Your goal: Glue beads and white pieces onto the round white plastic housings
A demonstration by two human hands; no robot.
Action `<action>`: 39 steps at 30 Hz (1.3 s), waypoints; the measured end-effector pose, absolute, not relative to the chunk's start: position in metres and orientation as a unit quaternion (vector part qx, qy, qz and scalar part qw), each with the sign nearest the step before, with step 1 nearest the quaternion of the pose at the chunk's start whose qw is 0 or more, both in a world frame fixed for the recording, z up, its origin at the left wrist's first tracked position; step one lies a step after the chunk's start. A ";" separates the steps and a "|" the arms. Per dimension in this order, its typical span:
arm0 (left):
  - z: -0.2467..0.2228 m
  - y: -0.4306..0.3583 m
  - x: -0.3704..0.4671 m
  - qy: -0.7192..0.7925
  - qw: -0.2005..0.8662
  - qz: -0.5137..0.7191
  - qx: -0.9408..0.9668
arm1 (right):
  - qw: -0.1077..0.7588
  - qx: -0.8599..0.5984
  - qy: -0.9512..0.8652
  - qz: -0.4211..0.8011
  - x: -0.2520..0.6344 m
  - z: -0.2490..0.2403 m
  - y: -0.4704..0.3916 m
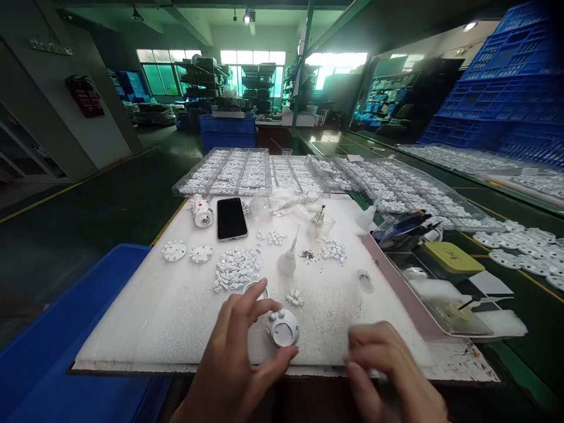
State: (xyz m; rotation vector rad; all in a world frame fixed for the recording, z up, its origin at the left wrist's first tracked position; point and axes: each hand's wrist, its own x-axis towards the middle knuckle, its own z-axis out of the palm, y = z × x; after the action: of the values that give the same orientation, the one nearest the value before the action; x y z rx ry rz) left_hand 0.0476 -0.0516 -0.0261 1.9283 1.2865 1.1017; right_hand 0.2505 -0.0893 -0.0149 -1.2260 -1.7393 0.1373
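Note:
Near the front edge of the white foam-topped table, my left hand [247,341] grips a small round white plastic part [283,330] between thumb and fingers. Its face has a round recess, with small knobs at its upper edge. To the right, my right hand [383,358] hovers over the foam with its fingers curled together; the fingertips are blurred, and anything in them is hidden. A few small white pieces [295,298] lie just beyond the held part. Behind my left fingers a white ring-like part [256,289] is partly covered. A larger heap of white pieces [237,269] lies farther left.
A squeeze bottle [288,261] with a thin nozzle stands mid-table, near tiny metal bits [308,255]. Behind are a phone [232,218], a white cylinder [202,211] and filled clear trays [229,170]. A pink-sided bin [408,294] borders the right; a blue crate [110,276] sits left.

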 end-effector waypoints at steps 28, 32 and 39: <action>-0.034 -0.038 -0.042 0.603 0.333 0.267 0.674 | 0.328 -0.617 -0.701 -0.141 0.245 -0.072 -0.048; -0.040 -0.040 -0.031 0.610 0.268 0.287 0.689 | 0.383 -0.587 -0.696 -0.153 0.235 -0.062 -0.053; -0.037 -0.043 -0.033 0.581 0.262 0.268 0.723 | 0.407 -0.490 -0.762 -0.116 0.217 -0.058 -0.061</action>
State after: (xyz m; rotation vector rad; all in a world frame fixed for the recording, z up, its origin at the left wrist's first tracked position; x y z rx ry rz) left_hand -0.0333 -0.0431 -0.0372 1.9560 1.5710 0.7262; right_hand 0.2170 -0.0607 -0.0576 -1.2363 -1.9220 -0.2920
